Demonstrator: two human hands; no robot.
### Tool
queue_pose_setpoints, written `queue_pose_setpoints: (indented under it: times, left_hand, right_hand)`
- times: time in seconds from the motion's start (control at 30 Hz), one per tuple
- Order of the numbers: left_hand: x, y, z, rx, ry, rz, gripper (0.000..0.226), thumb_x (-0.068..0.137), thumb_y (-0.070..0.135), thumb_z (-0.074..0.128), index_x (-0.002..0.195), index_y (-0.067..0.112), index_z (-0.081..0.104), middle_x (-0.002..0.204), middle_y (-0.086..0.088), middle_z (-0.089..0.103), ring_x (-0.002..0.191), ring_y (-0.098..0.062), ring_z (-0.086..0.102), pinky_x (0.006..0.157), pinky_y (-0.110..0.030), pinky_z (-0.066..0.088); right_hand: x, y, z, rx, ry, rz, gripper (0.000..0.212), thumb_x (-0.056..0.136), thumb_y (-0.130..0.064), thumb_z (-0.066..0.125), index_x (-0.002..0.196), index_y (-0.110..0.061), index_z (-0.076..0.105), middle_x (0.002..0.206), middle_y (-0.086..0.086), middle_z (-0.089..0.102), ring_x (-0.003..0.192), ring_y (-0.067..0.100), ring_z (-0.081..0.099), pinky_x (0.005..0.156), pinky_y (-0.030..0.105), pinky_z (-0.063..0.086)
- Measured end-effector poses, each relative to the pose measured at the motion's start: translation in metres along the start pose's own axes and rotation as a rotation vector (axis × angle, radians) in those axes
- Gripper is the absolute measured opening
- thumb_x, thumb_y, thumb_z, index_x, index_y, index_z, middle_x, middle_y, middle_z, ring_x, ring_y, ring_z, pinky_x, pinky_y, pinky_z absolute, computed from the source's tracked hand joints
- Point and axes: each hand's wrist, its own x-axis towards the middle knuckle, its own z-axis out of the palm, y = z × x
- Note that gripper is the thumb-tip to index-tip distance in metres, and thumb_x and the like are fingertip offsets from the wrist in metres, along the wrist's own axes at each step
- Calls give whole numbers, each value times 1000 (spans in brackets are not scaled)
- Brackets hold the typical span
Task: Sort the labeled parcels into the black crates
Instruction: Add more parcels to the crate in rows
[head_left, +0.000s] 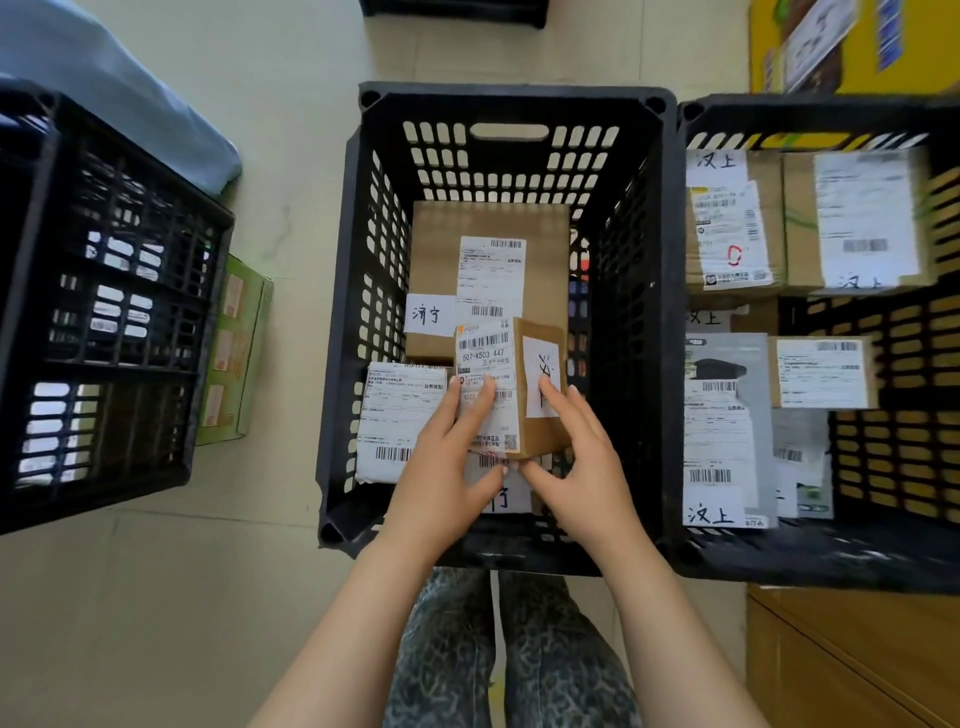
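The left crate (104, 312) is standing apart across bare floor (291, 234). Inside the middle crate (514, 98), the left hand (447, 462) is gripping a small brown parcel (540, 436) and the right hand (582, 457) is clamping its other side, both clear of the crate's walls. The right crate (805, 106) is touching the middle crate's edge.

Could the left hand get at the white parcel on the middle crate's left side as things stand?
Probably yes, once freed: the white parcel lies uncovered beside the left hand, which now grips the small brown box with the right hand.
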Motion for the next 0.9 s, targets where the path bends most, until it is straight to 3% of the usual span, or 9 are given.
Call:
queue_pose_setpoints:
  times: [0.13,0.27,0.37,0.53,0.6,0.7,0.8,0.9]
  left_hand:
    - [3,29,-16,-15,76,129,83,88,18,68,144,56,19,161,12,8,146,-3,11,112,-23,24]
    - [10,81,-29,-21,109,261,84,87,14,70,141,57,21,157,15,12,144,-2,13,110,-21,22]
    - [17,121,-26,12,122,337,85,86,14,71,141,58,23,158,13,15,144,-5,16,110,-27,25]
    - [31,175,9,-7,58,381,83,86,13,70,142,54,24,161,7,12,147,-10,16,115,-32,25]
    - [39,190,34,-12,41,386,84,86,14,70,144,52,23,162,6,11,147,-10,15,117,-36,27]
    - [46,216,78,-28,9,349,84,87,14,68,144,52,20,162,7,7,148,-6,10,113,-25,23]
    - [47,241,121,-87,-48,269,79,90,13,63,146,50,21,162,10,5,147,1,3,116,-25,20]
    - [49,257,155,-213,-133,157,66,94,18,53,147,47,25,161,15,7,145,5,2,120,-35,17]
  right_hand:
    - [-9,-26,-25,25,99,-79,79,84,-27,75,141,-57,29,159,-12,19,145,0,12,113,26,23]
    - [-23,-56,-63,35,220,-141,78,85,-26,74,141,-58,29,158,-16,18,141,-8,12,98,2,19]
    - [-34,-64,-96,76,298,-161,78,85,-26,74,140,-60,29,157,-17,17,140,-10,12,98,4,19]
    - [-47,-47,-153,81,399,-177,79,84,-25,75,135,-66,29,159,-16,15,134,-22,11,90,-7,20]
    - [-48,-31,-178,102,382,-169,80,83,-26,75,134,-67,30,160,-16,12,134,-24,6,99,-1,21]
    - [-45,0,-221,95,330,-155,79,83,-26,75,140,-60,31,159,-11,22,145,-3,11,112,26,26]
    - [-46,33,-259,67,297,-140,77,83,-24,76,139,-58,35,157,-7,24,145,2,15,109,16,24]
    - [-52,63,-288,65,287,-105,74,82,-21,77,136,-57,41,155,-8,23,143,7,21,110,20,28]
